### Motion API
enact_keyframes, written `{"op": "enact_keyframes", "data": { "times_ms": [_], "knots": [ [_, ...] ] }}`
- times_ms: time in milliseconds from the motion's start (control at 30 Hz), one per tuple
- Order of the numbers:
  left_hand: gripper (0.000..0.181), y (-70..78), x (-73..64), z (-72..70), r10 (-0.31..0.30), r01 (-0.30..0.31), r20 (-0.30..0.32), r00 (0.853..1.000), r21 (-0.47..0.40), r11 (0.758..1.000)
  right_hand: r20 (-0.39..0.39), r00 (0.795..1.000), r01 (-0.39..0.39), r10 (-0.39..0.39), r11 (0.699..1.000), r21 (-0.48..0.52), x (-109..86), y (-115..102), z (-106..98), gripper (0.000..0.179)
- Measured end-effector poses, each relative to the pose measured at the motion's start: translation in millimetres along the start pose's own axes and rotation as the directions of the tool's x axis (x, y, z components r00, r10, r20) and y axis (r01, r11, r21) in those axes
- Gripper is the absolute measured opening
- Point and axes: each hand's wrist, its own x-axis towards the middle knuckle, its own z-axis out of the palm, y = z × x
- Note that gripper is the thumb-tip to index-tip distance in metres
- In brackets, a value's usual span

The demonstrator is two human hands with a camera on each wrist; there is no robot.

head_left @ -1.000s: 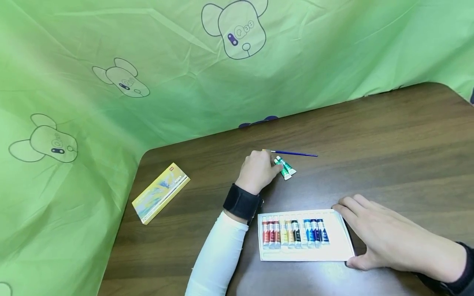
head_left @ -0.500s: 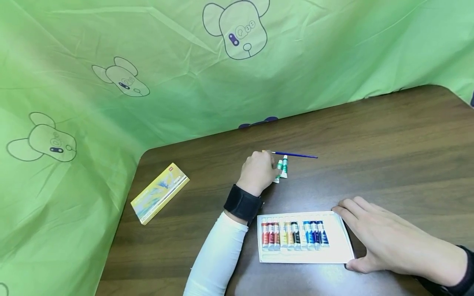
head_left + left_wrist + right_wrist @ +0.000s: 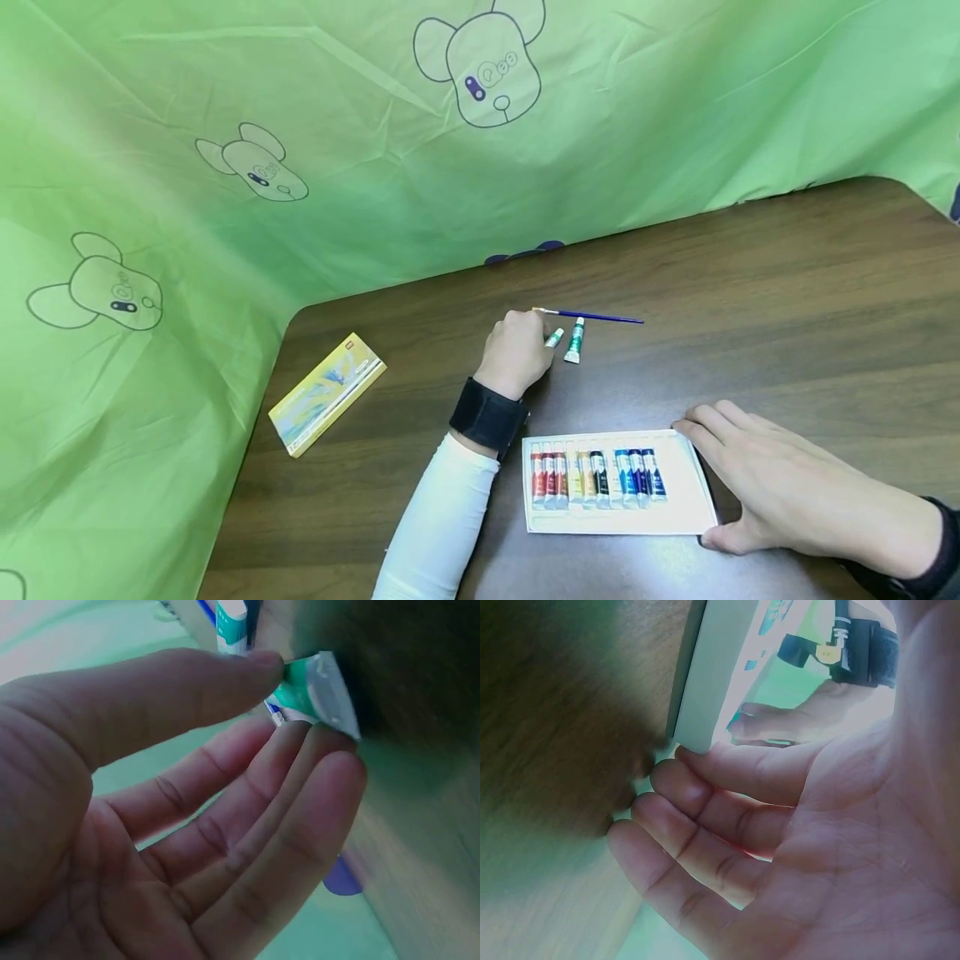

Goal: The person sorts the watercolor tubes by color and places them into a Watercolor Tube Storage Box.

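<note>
My left hand (image 3: 516, 354) is on the table beyond the tray. It pinches a green paint tube (image 3: 300, 688) between thumb and fingertips; in the head view only the tube's capped end shows past the hand. A second green paint tube (image 3: 575, 342) lies just right of it. My right hand (image 3: 795, 492) holds the right end of a white plastic tray (image 3: 692, 492), index finger at the far corner and thumb at the near one. Red, yellow, black and blue paint tubes (image 3: 637, 475) lie in a row in the tray, whose right part is bare.
A blue-handled paintbrush (image 3: 596, 317) lies behind the green tubes. To the left is a yellow box (image 3: 327, 395), set at a slant. Green printed cloth (image 3: 360, 183) hangs along the back and left edges of the brown wooden table (image 3: 787, 333).
The two green tubes, side by side earlier, have come apart. One has turned and is now in my left hand's pinch; the other stands off to its right. My right hand stays on the tray.
</note>
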Motion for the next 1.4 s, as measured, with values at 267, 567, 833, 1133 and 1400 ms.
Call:
{"op": "enact_keyframes", "data": {
  "times_ms": [267,567,833,1133,1400],
  "knots": [
    [0.01,-3.4,1.1,2.3,0.019,-0.018,0.023,1.0,-0.04,0.999,0.014,1.0,-0.007,0.007,1.0,0.0,-0.3,0.0,0.2,0.101],
    [0.01,-3.5,0.8,2.8,0.002,-0.001,0.026,1.0,-0.043,0.999,0.006,1.0,-0.005,0.005,1.0,-0.002,0.6,0.1,0.2,0.101],
    [0.006,-4.5,0.4,0.5,-0.018,0.019,0.044,0.999,-0.031,0.999,-0.009,1.0,0.003,-0.003,1.0,0.003,-0.3,0.4,0.7,0.102],
    [0.006,-1.9,-6.8,-6.6,-0.024,0.026,0.051,0.998,-0.037,0.999,-0.004,1.0,0.001,-0.001,1.0,0.003,-1.0,0.1,1.3,0.102],
    [0.027,12.0,-24.1,-19.3,0.065,-0.065,-0.01,0.998,-0.024,0.998,-0.016,1.0,0.007,-0.007,1.0,0.003,-1.3,0.3,1.9,0.101]
  ]
}}
